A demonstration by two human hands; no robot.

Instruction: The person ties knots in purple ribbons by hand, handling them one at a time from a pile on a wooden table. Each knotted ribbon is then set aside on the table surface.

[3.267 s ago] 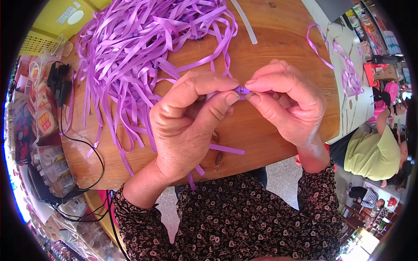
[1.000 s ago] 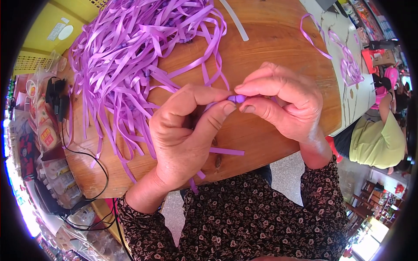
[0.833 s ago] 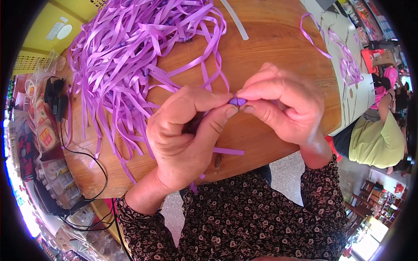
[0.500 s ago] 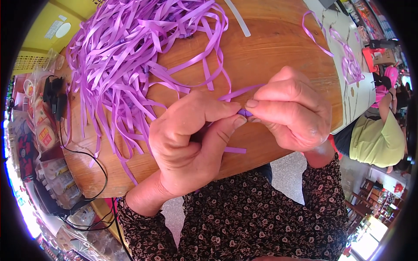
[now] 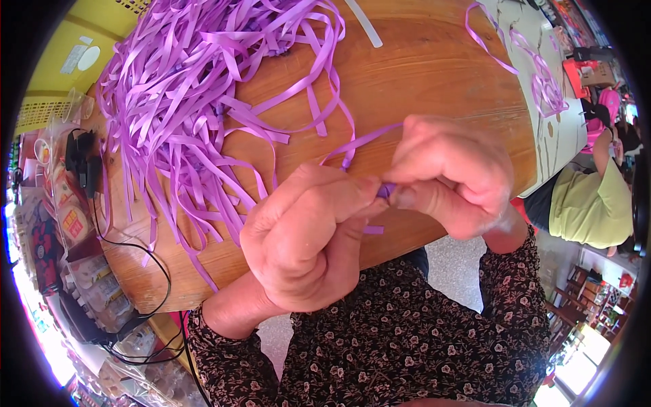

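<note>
Clock centred on part: left fingers at 9, right fingers at 3, part between. Ribbon pile on surface at 10, loose ends trailing to 8. Strip at 12, same surface. Crate at 10, beyond pile. Adapter near surface's 9 o'clock edge. Second surface at 2, ribbon tangle on it. Person at 3.

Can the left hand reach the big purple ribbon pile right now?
Probably yes: the ribbon pile lies close by with nothing visible in between, though the left hand seems busy pinching a small purple piece.
</note>
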